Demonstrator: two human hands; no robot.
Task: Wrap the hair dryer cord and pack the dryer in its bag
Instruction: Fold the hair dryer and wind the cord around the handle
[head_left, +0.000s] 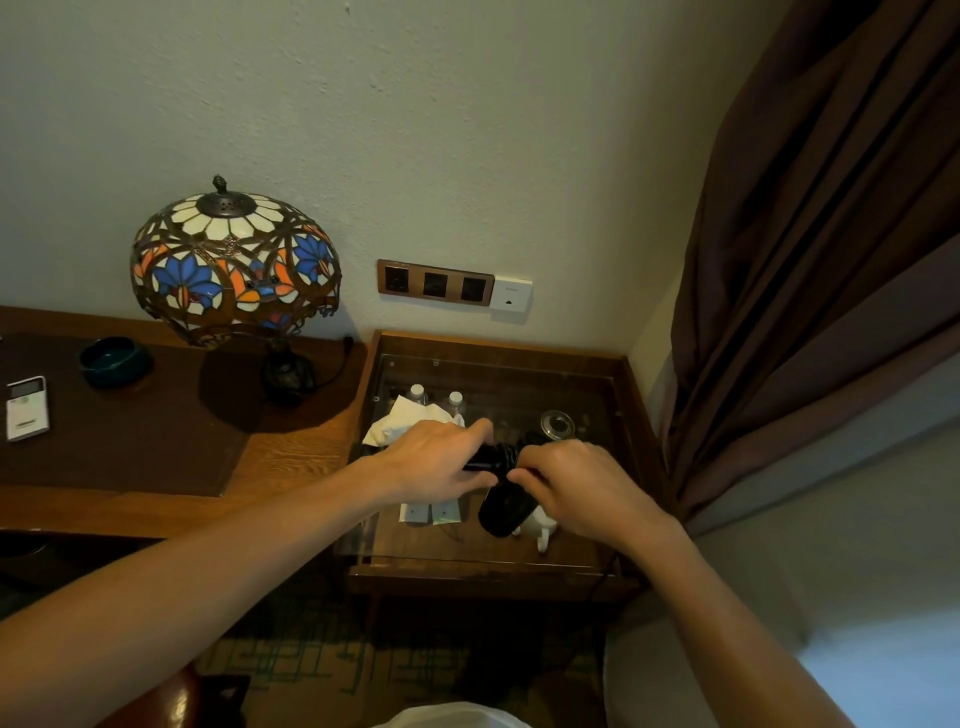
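Right now both hands hold the black hair dryer (503, 506) above the glass tabletop (582, 540) of the small side table. At the dryer's 10 o'clock the left hand (436, 457) has its fingers closed around the handle. At 2 o'clock the right hand (582, 488) pinches the black cord (511, 452), which lies looped around the handle between the two hands. A white cloth (400, 421), possibly the bag, rests at the table's 11 o'clock. Farther toward 10 o'clock, a stained-glass lamp (234, 265) stands on the desk.
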